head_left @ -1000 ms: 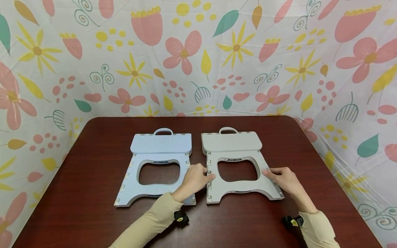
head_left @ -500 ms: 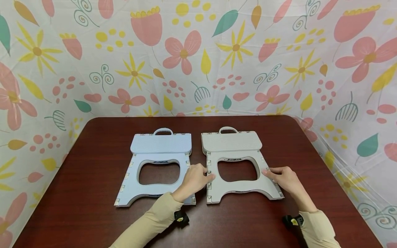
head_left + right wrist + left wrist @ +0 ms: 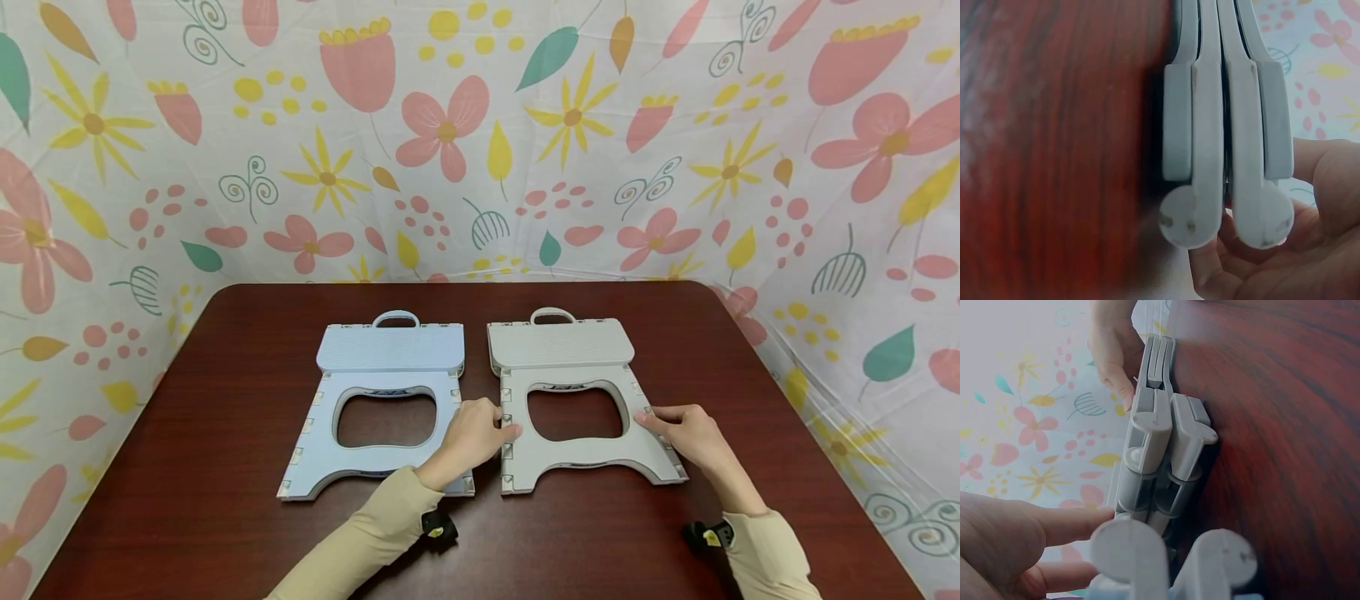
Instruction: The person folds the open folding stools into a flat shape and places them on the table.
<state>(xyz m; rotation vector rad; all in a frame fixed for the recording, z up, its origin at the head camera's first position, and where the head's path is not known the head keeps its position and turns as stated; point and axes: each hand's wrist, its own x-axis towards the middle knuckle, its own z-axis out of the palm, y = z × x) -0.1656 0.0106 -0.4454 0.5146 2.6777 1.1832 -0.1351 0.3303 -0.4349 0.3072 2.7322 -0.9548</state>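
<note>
A grey folding step stool (image 3: 558, 454) lies folded flat on the table, its loop handle pointing away from me. My left hand (image 3: 467, 437) holds its left edge, thumb over the top face. At the opposite edge my right hand (image 3: 692, 435) grips it, with the thumb on top and, in the right wrist view, fingers (image 3: 1207, 272) bent under the side. Just left of it lies a matching light blue folding step stool (image 3: 390, 458), partly covered by my left hand and forearm. The left wrist view looks along the grey stool's hinged edge (image 3: 1147, 440).
Both stools rest on a dark red-brown wooden table (image 3: 225, 400) with rounded far corners. A white cloth with flower prints (image 3: 450, 167) hangs behind the table and along its sides. Black straps (image 3: 438, 527) sit at both wrists.
</note>
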